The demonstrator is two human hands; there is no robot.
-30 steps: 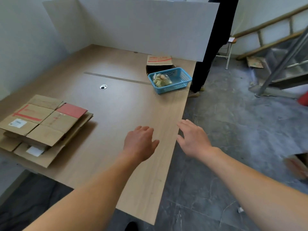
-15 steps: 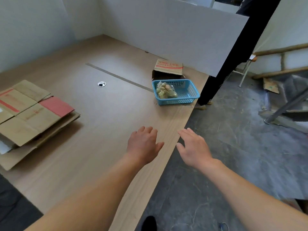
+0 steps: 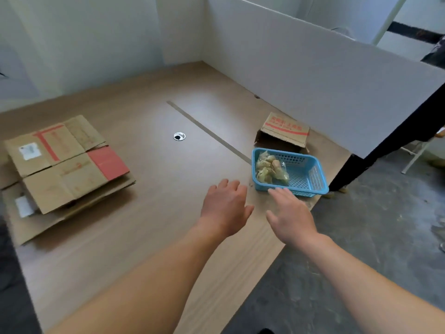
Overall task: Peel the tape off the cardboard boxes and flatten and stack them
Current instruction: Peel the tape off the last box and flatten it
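Both grips are empty. My left grip hovers palm down over the worktop with the fingers loosely spread. My right grip is apart too, its fingers straight and pointing ahead. Its fingertips reach the near wall of the blue basket, and I cannot tell whether they touch it.

The basket sits at the worktop's right edge, and a crumpled clear wad, probably peeled tape, lies in its left end. Just behind it, close to the white partition, is the small cardboard box. It is not yet flattened and its dark opening faces me. I take that as the next thing to fetch. The flattened stack lies well apart on the left, close to the worktop's left edge.

My main worry is the basket. To reach the box I have to go over or around it, and a brush from my right wrist could push it off the edge onto the floor. The box looks light, so a one-sided pull might drag it into the basket. Carrying it across carelessly could also knock the stack askew.
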